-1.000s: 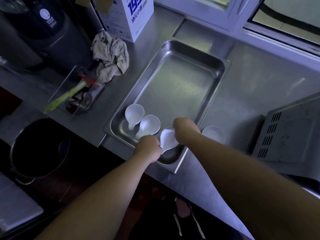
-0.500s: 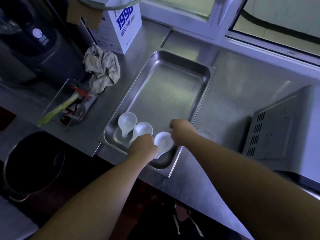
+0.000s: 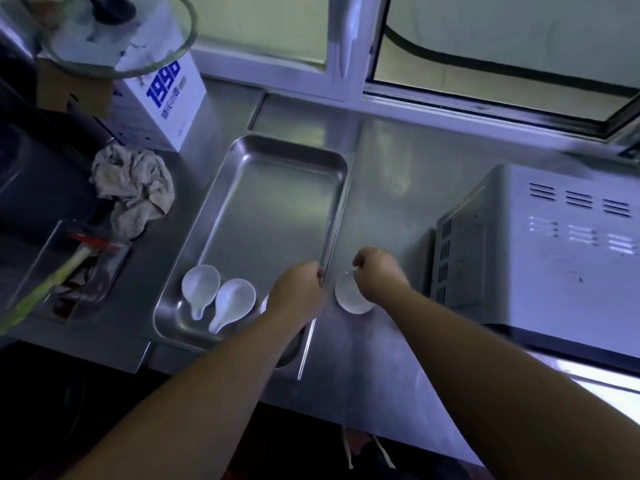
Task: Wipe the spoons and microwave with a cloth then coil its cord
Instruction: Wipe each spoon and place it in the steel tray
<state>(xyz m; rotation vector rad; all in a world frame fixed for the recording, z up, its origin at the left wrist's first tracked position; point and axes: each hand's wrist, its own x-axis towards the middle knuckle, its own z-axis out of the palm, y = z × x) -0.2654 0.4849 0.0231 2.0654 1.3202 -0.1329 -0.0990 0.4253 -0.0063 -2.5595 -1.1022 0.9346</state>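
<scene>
Steel worktop (image 3: 381, 202) under a window (image 3: 485, 46); the tray (image 3: 277, 202) holds two spoons (image 3: 201, 285) (near end). Right of it, the right hand (image 3: 379, 271) pinches a spoon (image 3: 351, 296) in its fingers; the left hand (image 3: 298, 292) has its fingers curled, hold unclear.

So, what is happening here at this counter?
A person works at a steel counter. The right hand pinches one white spoon on the counter, just outside the metal tray. The left hand is at the tray's right rim; what it holds is hidden. Two other spoons lie in the tray. The cloth lies untouched at the left, and the microwave stands at the right.
</scene>
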